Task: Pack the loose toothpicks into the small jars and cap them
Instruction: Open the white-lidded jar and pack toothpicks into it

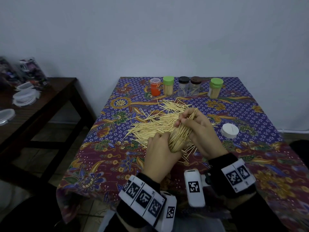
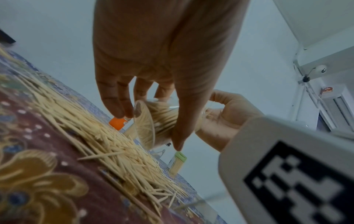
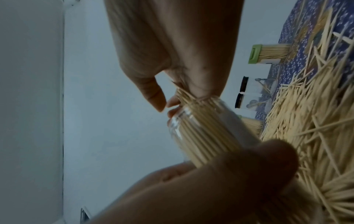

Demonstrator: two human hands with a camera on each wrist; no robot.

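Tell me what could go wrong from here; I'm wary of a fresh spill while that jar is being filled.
1. The clear jar is tilted in the left hand and looks nearly full; tilting further could let toothpicks slide out.
2. The right hand pinches a bundle at the mouth; a crooked push may jam or snap sticks.
3. The white cap lies apart, so protruding ends may block capping.

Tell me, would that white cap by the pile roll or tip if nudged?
Probably neither: the white cap sits flat on the cloth, low and wide. It looks like thin plastic, so likely light and would slide. A patterned cloth may drag it a little.
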